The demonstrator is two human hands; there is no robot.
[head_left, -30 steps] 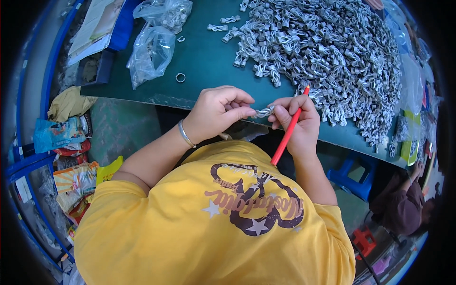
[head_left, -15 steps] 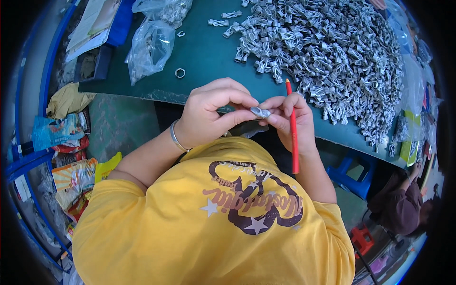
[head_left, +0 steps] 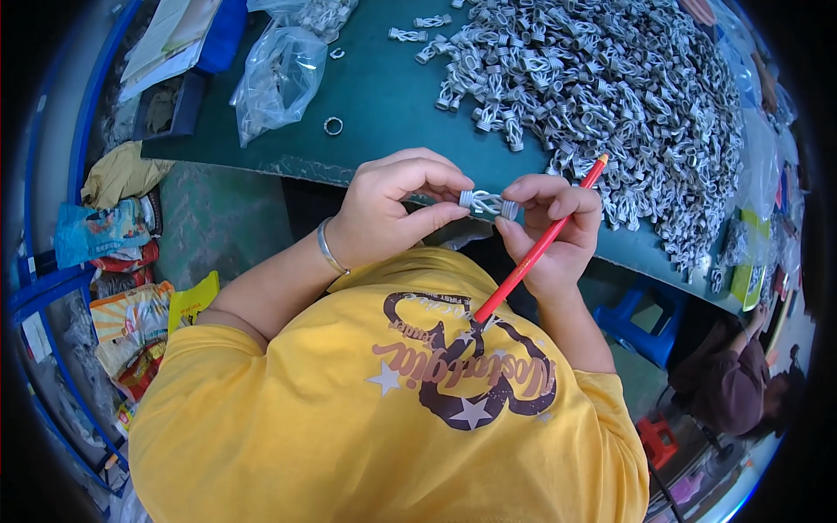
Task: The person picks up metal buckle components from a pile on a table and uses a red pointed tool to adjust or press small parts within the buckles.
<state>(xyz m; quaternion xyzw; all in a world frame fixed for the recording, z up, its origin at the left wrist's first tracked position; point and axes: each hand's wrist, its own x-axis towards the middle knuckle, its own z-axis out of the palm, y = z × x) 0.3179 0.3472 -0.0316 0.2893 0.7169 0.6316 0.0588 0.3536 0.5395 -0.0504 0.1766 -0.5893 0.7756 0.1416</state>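
Observation:
Between my two hands is a small silver metal piece point(head_left: 488, 204), with ribbed ring-like ends and twisted strands in its middle. My left hand point(head_left: 388, 199) pinches its left end between thumb and fingertips. My right hand point(head_left: 558, 237) grips the right end with thumb and forefinger. A red pencil point(head_left: 539, 247) also sits in the right hand, slanting across it with its tip up towards the table. Beyond the hands, a large heap of similar silver pieces point(head_left: 602, 96) covers the right part of the green table point(head_left: 375, 96).
Clear plastic bags point(head_left: 281, 78) with small parts lie at the table's left, near a loose metal ring point(head_left: 333, 126). A blue stool point(head_left: 641, 321) stands under the table at right. Another person point(head_left: 728, 379) is at the far right. Colourful packets point(head_left: 131, 318) sit on the left.
The metal piece has turned, so its twisted middle and both ribbed ends now show. The right hand has shifted slightly right, and the pencil has swung from nearly upright to slanted.

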